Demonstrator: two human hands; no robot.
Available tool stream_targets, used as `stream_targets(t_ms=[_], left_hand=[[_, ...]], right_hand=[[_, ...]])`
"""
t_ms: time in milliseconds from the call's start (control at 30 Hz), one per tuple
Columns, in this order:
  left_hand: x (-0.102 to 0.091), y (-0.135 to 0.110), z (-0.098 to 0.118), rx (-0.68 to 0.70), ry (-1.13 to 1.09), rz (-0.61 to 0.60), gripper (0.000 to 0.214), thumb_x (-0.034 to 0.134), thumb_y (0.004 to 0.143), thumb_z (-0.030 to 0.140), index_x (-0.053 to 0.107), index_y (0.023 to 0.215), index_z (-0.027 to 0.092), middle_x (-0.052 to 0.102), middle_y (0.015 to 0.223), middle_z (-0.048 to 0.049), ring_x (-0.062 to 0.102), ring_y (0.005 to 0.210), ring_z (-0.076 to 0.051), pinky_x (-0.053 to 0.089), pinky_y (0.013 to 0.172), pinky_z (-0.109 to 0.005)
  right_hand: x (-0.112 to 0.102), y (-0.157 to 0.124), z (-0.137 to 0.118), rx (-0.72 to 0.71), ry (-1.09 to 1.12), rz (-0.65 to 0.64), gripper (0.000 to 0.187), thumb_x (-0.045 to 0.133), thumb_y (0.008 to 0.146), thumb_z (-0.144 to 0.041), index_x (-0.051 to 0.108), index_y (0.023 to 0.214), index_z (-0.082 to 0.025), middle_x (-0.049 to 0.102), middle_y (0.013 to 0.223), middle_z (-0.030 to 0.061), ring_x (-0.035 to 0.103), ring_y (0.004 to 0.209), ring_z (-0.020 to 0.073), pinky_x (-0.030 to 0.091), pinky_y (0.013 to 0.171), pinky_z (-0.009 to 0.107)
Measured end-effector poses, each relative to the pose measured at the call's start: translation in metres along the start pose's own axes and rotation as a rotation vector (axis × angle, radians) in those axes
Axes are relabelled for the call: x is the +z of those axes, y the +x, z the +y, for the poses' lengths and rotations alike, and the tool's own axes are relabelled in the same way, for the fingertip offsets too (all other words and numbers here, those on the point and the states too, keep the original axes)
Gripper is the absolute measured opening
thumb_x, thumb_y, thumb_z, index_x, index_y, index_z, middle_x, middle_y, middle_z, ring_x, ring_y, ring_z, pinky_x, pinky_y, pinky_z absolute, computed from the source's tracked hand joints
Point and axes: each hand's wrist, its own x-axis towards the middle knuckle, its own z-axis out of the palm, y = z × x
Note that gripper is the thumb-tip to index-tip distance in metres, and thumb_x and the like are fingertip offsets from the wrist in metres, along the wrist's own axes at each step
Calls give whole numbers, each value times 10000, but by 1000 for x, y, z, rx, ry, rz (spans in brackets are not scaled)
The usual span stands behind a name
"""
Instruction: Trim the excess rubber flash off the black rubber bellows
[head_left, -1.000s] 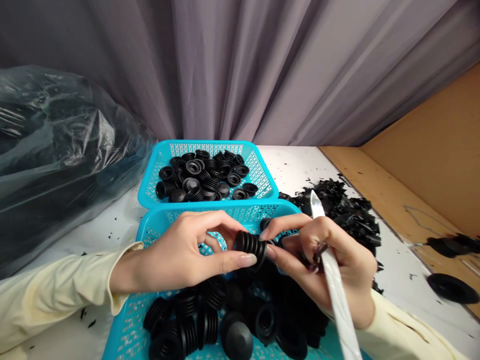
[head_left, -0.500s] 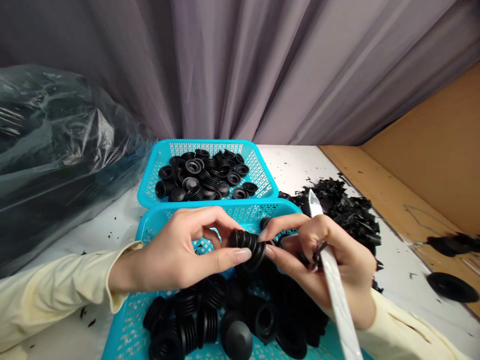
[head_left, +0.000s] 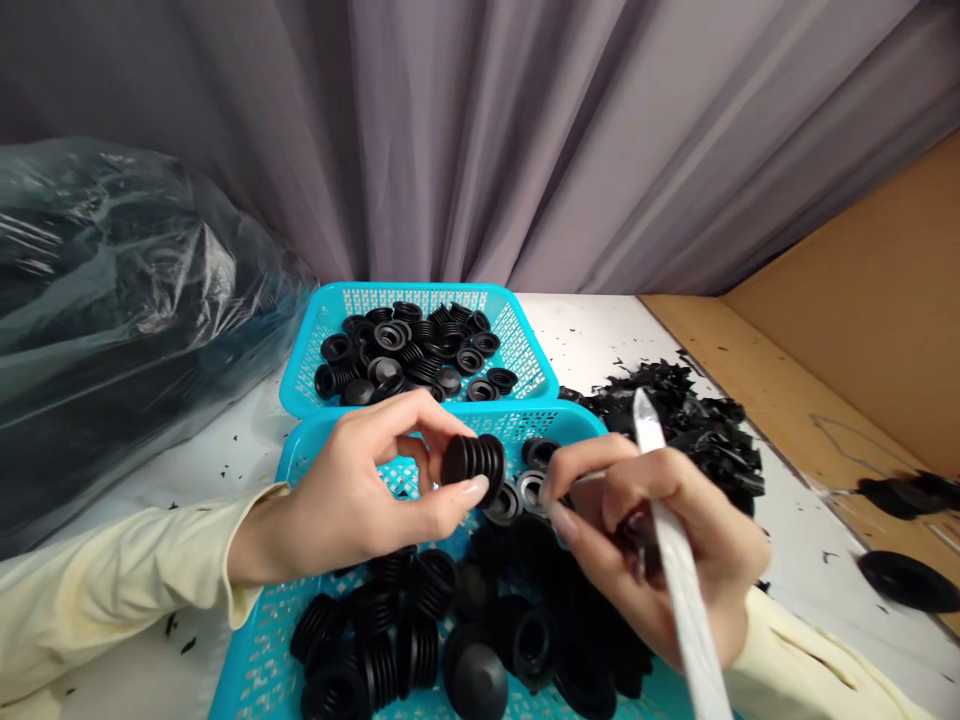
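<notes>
My left hand (head_left: 371,480) is closed on a black ribbed rubber bellows (head_left: 474,465), gripped between thumb and fingers above the near blue basket (head_left: 287,458). A little to the right of it, apart from the bellows, is my right hand (head_left: 667,530). Its curled fingers hold a white-wrapped knife (head_left: 679,570) with a pointed tip angled up and away. The thumb and forefinger are pinched together; whether something small sits between them I cannot tell. Below both hands, several black bellows (head_left: 375,665) lie in the near basket.
Behind stands a second blue basket (head_left: 420,289) with many black bellows. A heap of black rubber scraps (head_left: 697,430) lies to the right on the white table (head_left: 592,320). A clear plastic bag (head_left: 142,300) bulges at left, a cardboard surface (head_left: 885,300) rises at right, and a grey curtain (head_left: 480,140) hangs behind.
My right hand has drawn away to the right from the bellows, with the knife still in it. My left hand has shifted slightly left and up, and the bellows has turned.
</notes>
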Motion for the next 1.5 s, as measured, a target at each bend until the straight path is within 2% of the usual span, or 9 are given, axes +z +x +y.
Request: stream_targets(t_ms=[133, 200, 333, 400, 500, 633, 867, 1233, 1500], left_hand=[[0, -1, 1, -30, 6, 21, 164, 686, 749, 184, 602, 887, 161, 639, 786, 12, 599, 671, -100, 526, 622, -186], [-1, -1, 1, -28, 32, 12, 199, 689, 757, 187, 608, 936, 159, 651, 827, 5, 615, 705, -101, 530, 645, -181], [-2, -2, -1, 86, 149, -10, 212, 684, 771, 196, 630, 972, 154, 639, 845, -13, 617, 694, -106, 532, 614, -192], [-1, -2, -2, 172, 213, -20, 213, 685, 768, 183, 633, 973, 154, 651, 839, -20, 619, 684, -113, 536, 613, -207], [0, -2, -3, 275, 275, -51, 249, 679, 760, 140, 621, 1002, 154, 687, 867, -35, 643, 739, -134, 557, 685, -235], [2, -2, -7, 334, 319, -105, 255, 655, 779, 124, 593, 1027, 140, 690, 915, -58, 659, 811, -151, 569, 756, -254], [3, -2, -12, 386, 359, -145, 263, 631, 812, 125, 553, 1064, 118, 677, 969, -90, 654, 893, -170, 567, 803, -267], [3, -4, -10, 424, 392, -196, 178, 603, 851, 144, 556, 1021, 115, 699, 907, -67, 680, 814, -156, 551, 749, -227], [5, -5, -8, 624, 538, -51, 58, 571, 823, 87, 586, 879, 77, 705, 807, -100, 687, 757, -174, 558, 711, -232]], right_hand=[[0, -2, 1, -207, -137, -518, 108, 558, 745, -172, 483, 756, -248, 572, 576, -19, 498, 438, 144, 373, 428, 310], [0, -4, 0, -280, -177, -627, 72, 574, 780, -295, 541, 747, -239, 591, 548, -3, 524, 425, 162, 399, 426, 327], [0, -2, -4, -271, -168, -266, 90, 604, 831, -323, 575, 800, -244, 653, 586, 18, 610, 482, 183, 473, 432, 314], [-1, 1, -5, -152, -123, -116, 88, 599, 849, -205, 551, 786, -243, 671, 635, 14, 627, 514, 163, 497, 457, 287], [0, 7, -4, 41, 20, -12, 215, 591, 853, -144, 479, 694, -235, 645, 649, 6, 595, 524, 135, 483, 476, 268], [2, 13, -3, 224, 138, -90, 281, 630, 811, -159, 407, 657, -234, 624, 674, 14, 558, 548, 128, 457, 470, 254], [1, 14, -1, 346, 280, -150, 287, 633, 822, -191, 397, 662, -226, 593, 723, 7, 491, 507, 92, 430, 428, 221], [0, 13, -3, 375, 397, -207, 278, 594, 857, -142, 390, 687, -224, 566, 774, -12, 543, 531, 76, 471, 484, 220], [0, 11, -4, 381, 399, -241, 280, 589, 859, -142, 388, 683, -225, 551, 767, -15, 501, 569, 76, 450, 508, 212]])
